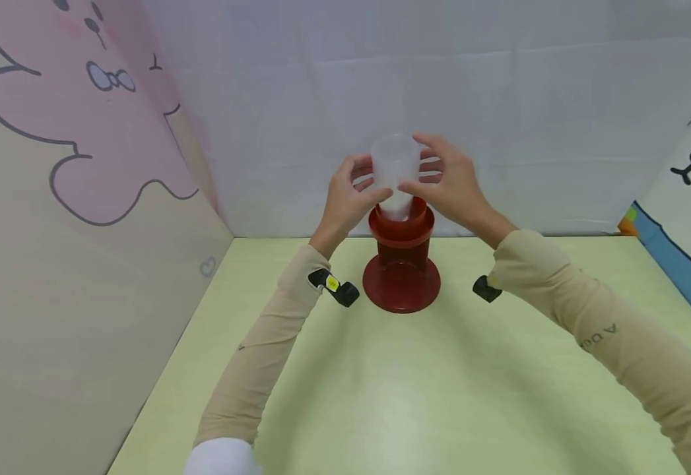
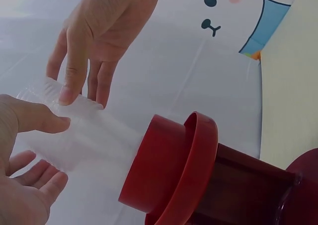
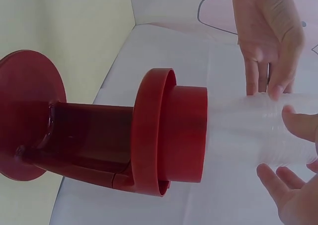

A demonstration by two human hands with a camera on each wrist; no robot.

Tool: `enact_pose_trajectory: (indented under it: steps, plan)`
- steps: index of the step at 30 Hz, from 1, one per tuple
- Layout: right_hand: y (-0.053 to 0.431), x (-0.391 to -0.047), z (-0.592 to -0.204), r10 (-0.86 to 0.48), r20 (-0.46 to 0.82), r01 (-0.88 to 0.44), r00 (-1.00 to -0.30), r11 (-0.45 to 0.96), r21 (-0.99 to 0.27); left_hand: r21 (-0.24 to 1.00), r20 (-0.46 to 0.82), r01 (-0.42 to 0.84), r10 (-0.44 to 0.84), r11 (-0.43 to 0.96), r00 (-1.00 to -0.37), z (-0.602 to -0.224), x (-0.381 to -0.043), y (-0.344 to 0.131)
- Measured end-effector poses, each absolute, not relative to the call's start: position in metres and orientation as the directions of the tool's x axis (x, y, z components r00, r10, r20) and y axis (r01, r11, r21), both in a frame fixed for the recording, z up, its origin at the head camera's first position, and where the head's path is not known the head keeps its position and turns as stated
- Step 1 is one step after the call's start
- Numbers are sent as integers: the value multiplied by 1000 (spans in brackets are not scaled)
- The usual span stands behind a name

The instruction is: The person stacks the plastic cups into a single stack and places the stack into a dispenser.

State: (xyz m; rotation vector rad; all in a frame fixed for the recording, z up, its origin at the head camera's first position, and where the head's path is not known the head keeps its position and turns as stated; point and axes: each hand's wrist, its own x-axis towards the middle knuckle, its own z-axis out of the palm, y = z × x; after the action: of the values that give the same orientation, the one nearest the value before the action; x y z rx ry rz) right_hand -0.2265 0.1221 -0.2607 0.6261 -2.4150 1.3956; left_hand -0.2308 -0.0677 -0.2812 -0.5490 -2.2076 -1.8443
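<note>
A stack of translucent plastic cups [image 1: 395, 161] stands upright, its lower end in the mouth of a red stand-like holder [image 1: 403, 254]. My left hand [image 1: 348, 198] holds the stack from the left, thumb in front and fingers round the far side. From the opposite side my right hand [image 1: 455, 181] grips it the same way. In the left wrist view the ribbed rims of the cups [image 2: 82, 130] show between both hands. The right wrist view shows the cups [image 3: 233, 130] at the holder's collar [image 3: 184, 133]; how deep they sit inside is hidden.
The holder's round base [image 1: 401, 297] rests on a pale yellow-green table [image 1: 381, 396]. A white cloth wall [image 1: 297, 99] rises close behind it. Side panels with cartoon animals [image 1: 113, 132] flank the table. Small black wrist cameras [image 1: 345, 293] hang at both sleeves.
</note>
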Motion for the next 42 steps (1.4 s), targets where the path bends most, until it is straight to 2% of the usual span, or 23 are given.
enact_pose_trajectory:
  steps: [5, 16, 25, 29, 42]
  plan:
    - [121, -228, -263, -231, 425, -483, -875, 455, -748, 905, 376, 397, 146, 153, -915, -279, -230, -68]
    - [129, -226, -276, -264, 379, -461, -887, 452, -764, 915, 316, 359, 225, 186, -922, -268, -206, -66]
    - [135, -222, -284, -248, 344, -423, -906, 472, -773, 935, 257, 300, 218, 192, -941, -276, -211, -62]
    - [134, -221, -286, -237, 338, -412, -911, 470, -781, 929, 265, 312, 233, 197, -936, -278, -210, -61]
    - [133, -222, -292, -221, 346, -410, -912, 467, -783, 925, 279, 328, 244, 191, -929, -308, -237, -65]
